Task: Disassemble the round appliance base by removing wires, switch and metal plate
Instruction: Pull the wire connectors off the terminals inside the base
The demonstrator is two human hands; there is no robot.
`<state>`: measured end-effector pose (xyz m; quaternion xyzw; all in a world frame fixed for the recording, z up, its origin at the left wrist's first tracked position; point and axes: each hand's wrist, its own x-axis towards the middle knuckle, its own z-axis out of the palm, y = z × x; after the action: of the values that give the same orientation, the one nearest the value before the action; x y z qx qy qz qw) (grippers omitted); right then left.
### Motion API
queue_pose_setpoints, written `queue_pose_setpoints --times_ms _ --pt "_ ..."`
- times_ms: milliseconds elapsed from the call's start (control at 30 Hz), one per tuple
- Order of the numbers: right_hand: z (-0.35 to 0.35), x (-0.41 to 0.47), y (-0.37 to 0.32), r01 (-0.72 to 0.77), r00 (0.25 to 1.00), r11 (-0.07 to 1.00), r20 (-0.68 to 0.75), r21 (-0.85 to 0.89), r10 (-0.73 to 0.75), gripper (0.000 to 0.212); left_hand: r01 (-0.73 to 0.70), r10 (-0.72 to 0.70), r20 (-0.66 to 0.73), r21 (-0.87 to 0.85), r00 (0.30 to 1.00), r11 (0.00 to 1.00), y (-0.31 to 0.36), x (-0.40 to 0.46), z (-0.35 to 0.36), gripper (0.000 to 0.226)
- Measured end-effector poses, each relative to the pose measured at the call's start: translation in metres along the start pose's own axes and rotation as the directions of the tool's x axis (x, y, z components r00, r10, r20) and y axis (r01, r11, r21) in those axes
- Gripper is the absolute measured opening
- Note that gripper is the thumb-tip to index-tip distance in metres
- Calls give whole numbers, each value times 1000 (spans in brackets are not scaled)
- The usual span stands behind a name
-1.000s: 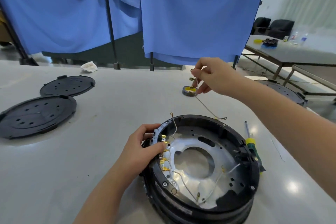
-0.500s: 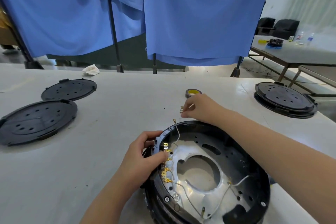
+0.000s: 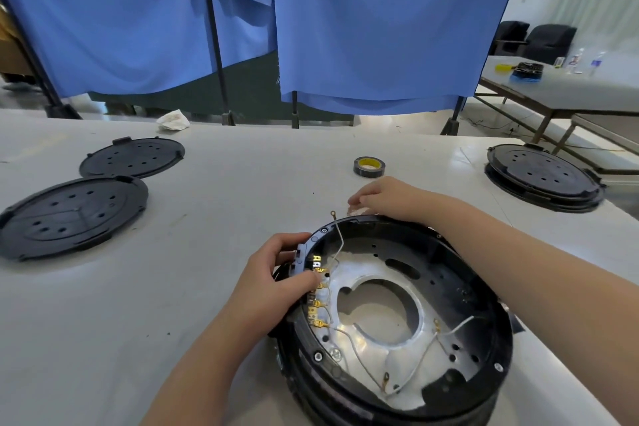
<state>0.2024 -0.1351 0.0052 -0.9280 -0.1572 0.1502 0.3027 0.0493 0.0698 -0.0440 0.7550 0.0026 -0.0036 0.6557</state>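
White tabletop [image 3: 173, 287] is carrying the round appliance base [image 3: 397, 322] at its near edge, wires [image 3: 349, 332] lying over its metal plate [image 3: 377, 328]. Left hand [image 3: 273, 284] is gripping the rim (thumb inside, by the terminals). Right hand [image 3: 387, 199] is resting just behind the base, fingers loosely curled; whether they hold anything, I cannot tell. Tape roll [image 3: 369, 167] is sitting beyond.

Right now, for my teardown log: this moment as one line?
left hand: grips round black appliance base rim | right hand: on white table behind base | wires: remain attached
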Motion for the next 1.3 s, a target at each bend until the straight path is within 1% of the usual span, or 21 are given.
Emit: queue_pose_setpoints --times_ms 67,133,200,267,333,400,533,600,700,800,933,1067,1233,1300 --pt "-2 -9 -4 49 991 996 -121 -70 -57 30 1 -1 0 -4 1000 1000 1 -1 0 45" --pt "-2 -25 -12 123 961 986 -235 -114 -147 26 -4 4 -3 -9 1000 1000 2 -1 0 46" --pt "0 -45 -22 209 920 968 -308 -138 -242 22 -6 6 -6 -13 1000 1000 3 -2 1 47" --pt "4 -66 -34 271 888 945 -332 -184 -320 19 -1 1 -4 -15 1000 1000 4 -2 1 48" --pt "11 -84 -45 309 880 930 -310 -200 -359 17 3 -3 -4 -16 1000 1000 5 -3 0 48" --pt "20 -97 -54 320 892 927 -268 -196 -364 16 7 -7 -5 -17 1000 1000 5 -4 1 47" --pt "41 -108 -62 272 941 930 -136 -246 -311 16 11 -11 -13 -28 1000 1000 7 -4 1 47" --pt "51 -108 -61 228 959 939 -104 -258 -262 17 6 -7 -11 -26 1000 1000 8 -5 2 47" --pt "60 -105 -57 185 969 959 -125 -215 -215 18 0 0 -13 -24 1000 1000 8 -6 3 48" --pt "65 -101 -56 173 972 969 -127 -177 -197 18 -9 8 -14 -20 1000 1000 8 -6 3 48" --pt "71 -98 -54 182 976 974 -93 -132 -195 7 -26 25 -16 -33 1000 999 7 -5 4 48" --pt "76 -95 -54 181 973 972 -117 -153 -200 4 -33 32 -34 -37 999 999 6 -5 5 46" --pt "77 -95 -53 171 971 971 -137 -168 -195 6 -24 19 -74 -69 997 997 7 -4 6 29" --pt "78 -94 -54 159 969 966 -156 -205 -192 8 -21 14 -92 -65 996 998 8 -3 7 27"
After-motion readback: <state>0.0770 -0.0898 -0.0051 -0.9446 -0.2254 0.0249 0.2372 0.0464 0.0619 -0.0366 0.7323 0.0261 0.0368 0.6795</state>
